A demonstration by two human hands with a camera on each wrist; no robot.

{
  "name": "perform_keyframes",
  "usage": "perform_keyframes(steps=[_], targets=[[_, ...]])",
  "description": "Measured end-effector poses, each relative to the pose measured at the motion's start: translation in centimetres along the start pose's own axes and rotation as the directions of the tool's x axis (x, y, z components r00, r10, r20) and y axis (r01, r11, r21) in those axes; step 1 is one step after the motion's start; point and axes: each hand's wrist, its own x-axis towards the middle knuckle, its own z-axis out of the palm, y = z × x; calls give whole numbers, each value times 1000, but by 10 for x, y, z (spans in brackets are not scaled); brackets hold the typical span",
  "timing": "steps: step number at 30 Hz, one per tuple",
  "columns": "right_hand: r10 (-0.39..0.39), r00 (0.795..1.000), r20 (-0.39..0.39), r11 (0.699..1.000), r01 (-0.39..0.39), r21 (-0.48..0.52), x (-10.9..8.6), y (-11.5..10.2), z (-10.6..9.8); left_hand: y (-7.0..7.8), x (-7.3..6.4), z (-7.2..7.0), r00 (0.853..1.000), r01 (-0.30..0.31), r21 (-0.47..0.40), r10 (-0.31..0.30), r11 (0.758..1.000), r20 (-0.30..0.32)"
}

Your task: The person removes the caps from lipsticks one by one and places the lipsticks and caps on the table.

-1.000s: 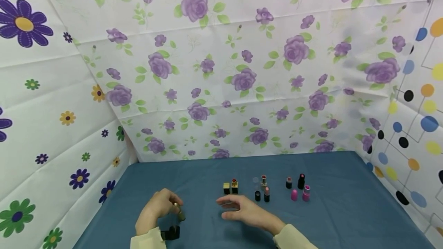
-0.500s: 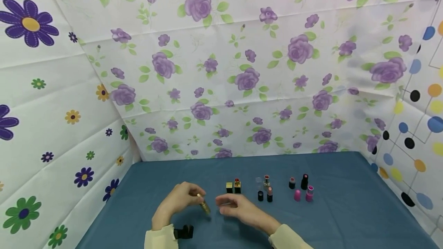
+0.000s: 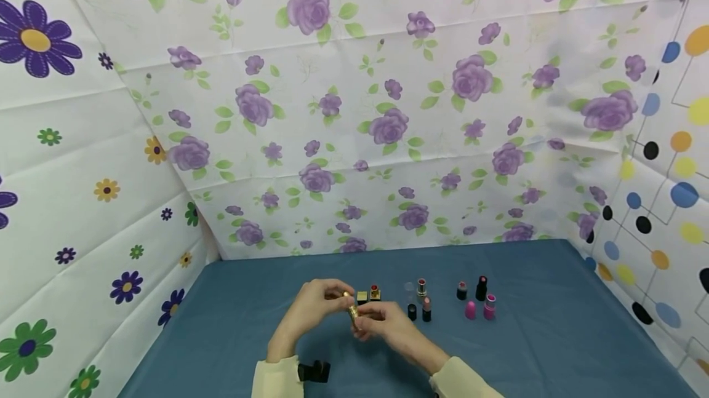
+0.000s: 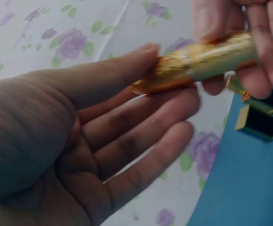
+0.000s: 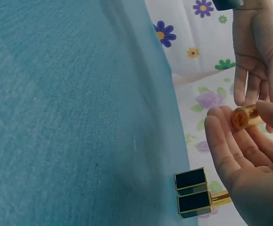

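A gold lipstick tube (image 3: 353, 312) is held between both hands above the table, tilted. The left hand (image 3: 316, 307) pinches one end of it between thumb and fingers; its other fingers are spread in the left wrist view. On the opposite end, the right hand (image 3: 390, 327) has thumb and fingers gripping the tube. The left wrist view shows the patterned gold tube (image 4: 216, 59) spanning the two hands. In the right wrist view its round end (image 5: 241, 117) faces the camera, under the right thumb. Just behind the hands stand an uncapped square black-and-gold lipstick (image 3: 375, 294) and its cap (image 3: 362, 298).
Farther right on the blue tablecloth (image 3: 543, 324) stand several uncapped lipsticks with caps: a nude lipstick (image 3: 426, 309), a red lipstick (image 3: 421, 287), a black lipstick (image 3: 481, 288) and a magenta lipstick (image 3: 490, 307). A flowered sheet (image 3: 332, 139) hangs behind the table.
The left hand has carried the gold lipstick tube rightward and up to the right hand. The right hand, holding nothing before, has taken hold of the tube's other end.
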Motion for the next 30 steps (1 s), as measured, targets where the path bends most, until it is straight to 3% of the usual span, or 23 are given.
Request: perform_keyframes(steps=[7,11,15,23,30], targets=[[-7,1000,-8,1000,7,26,-5,-5,-5,0,10,18,999,-39,-139,34,990,-36],[-29,999,-31,999,30,25,-9,-5,-12,0,14,26,998,-59,-266,54,962,-26],[-46,997,-61,999,47,17,-12,-5,-19,0,18,33,999,-42,-362,39,931,-17],[-31,990,-139,999,33,10,-17,-5,-30,4,30,48,999,-41,-381,28,924,-38],[-30,987,-159,1000,30,1,-21,-5,-37,6,37,57,998,-44,-385,26,922,-51]])
